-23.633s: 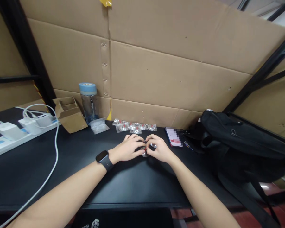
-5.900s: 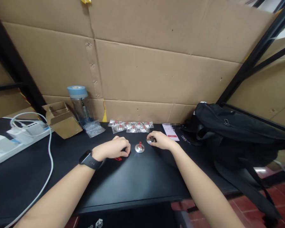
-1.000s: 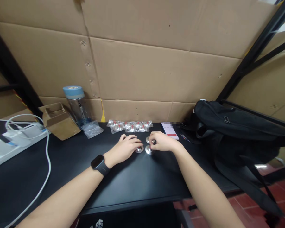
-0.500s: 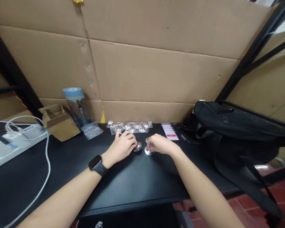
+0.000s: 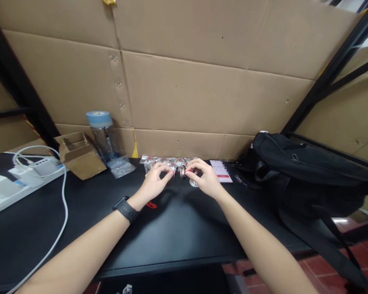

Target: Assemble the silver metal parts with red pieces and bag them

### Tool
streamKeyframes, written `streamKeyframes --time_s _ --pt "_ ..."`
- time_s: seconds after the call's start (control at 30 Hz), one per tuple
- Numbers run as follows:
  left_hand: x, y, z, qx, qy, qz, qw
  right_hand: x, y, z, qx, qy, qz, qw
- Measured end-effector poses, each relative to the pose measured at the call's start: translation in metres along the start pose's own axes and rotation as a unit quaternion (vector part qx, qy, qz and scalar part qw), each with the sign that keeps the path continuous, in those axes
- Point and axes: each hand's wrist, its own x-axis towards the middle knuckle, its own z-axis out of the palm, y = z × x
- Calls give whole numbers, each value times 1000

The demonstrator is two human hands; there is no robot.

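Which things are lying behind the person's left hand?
Behind the left hand lie clear plastic packets with silvery discs inside. The hand covers part of them, so what lies there cannot be seen.

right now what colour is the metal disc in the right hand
Shiny silver; the metal disc shows in the head view.

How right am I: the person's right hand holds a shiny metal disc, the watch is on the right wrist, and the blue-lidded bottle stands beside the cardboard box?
One slip: the watch is on the wrist of the left hand, as the head view shows. The right hand does hold a shiny metal disc, and the blue-lidded bottle stands beside the cardboard box.
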Motion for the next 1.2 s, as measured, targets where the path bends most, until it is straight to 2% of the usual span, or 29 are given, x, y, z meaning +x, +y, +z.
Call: streamKeyframes --time_s 0.13,0.27,0.47,0.57,0.67,0.77,0.83,0.93,1.03,1.2 --pt "1 -3 6 -76 16 6 997 -4 2 16 67 24 18 997" --pt "-2 3 8 -73 -3 24 997 -7 6 28 177 10 72 982" --pt "-4 4 4 12 -9 -9 1000 -9 12 32 286 -49 204 935" --pt "-3 8 0 67 -42 -3 997 -10 13 34 337 -73 242 907" --pt "1 13 -13 144 -55 14 988 -10 10 34 369 -65 272 886" --pt "7 5 -37 264 -46 19 963 -9 4 32 377 -54 306 873" --pt "11 -10 -56 354 -50 -38 933 -8 0 30 376 -57 313 870" --pt "13 -37 -77 447 -80 -172 874 -8 -2 28 375 -66 301 874" --pt "12 -54 -84 468 -59 -231 851 -9 0 29 369 -65 285 882" --pt "13 -58 -86 486 -27 -237 841 -10 8 29 355 -63 264 894"
